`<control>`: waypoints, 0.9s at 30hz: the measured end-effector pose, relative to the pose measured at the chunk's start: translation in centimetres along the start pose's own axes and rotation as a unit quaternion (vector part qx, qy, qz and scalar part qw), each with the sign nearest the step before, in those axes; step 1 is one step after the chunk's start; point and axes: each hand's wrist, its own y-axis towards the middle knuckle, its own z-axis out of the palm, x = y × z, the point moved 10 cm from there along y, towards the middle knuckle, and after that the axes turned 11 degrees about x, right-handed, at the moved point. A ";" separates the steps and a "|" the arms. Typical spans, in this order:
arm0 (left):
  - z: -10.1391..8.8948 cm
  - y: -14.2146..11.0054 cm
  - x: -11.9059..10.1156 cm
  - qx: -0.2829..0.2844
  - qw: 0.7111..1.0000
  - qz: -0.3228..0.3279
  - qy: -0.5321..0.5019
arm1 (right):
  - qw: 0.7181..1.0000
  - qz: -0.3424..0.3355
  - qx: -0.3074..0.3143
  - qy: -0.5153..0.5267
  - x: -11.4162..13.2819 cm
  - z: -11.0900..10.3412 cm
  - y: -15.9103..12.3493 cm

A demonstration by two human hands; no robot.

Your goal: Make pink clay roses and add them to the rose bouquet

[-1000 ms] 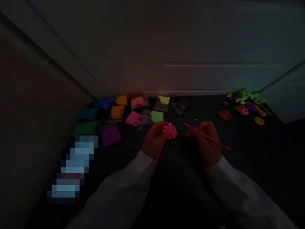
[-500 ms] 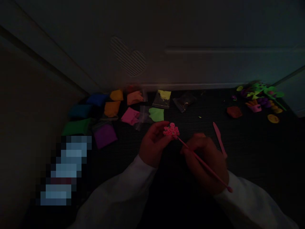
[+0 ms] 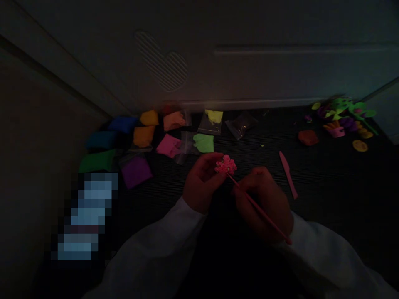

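Note:
In the dim light my left hand [image 3: 202, 180] is closed, pinching a small pink clay flower cluster [image 3: 226, 165] between thumb and fingers. Many tiny rounded blooms make up the cluster. My right hand [image 3: 264, 203] is closed like a pen grip on a thin pink modelling tool [image 3: 262, 212]. The tool's slim tip meets the lower edge of the cluster near my left thumb; whether it presses in I cannot tell. Its thicker end points down and right past my wrist. Right of my right hand lies a pink plastic knife [image 3: 288, 174] on the dark table [image 3: 246, 160].
Clay packets, such as a purple one [image 3: 136, 170], a light green one [image 3: 204, 143] and a yellow one [image 3: 213, 117], lie at the back left. A blurred bright screen [image 3: 90, 216] sits at left. Back right are a brownish-red lump [image 3: 308, 137] and colourful clay pieces [image 3: 336, 131]. A pale panel [image 3: 264, 74] rises behind.
The camera view has shifted slightly, so the packets sit higher in the picture. My right hand has moved a little left, with the tool tip now further under the cluster.

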 end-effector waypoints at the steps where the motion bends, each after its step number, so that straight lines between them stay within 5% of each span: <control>1: 0.0 0.0 0.0 0.000 1.000 -0.001 0.000 | 1.000 -0.004 0.000 0.000 0.1 0.0 0.0; 27: 0.2 0.0 -0.1 0.005 1.000 0.009 0.006 | 1.000 0.002 -0.010 -0.012 -0.4 -0.1 -0.2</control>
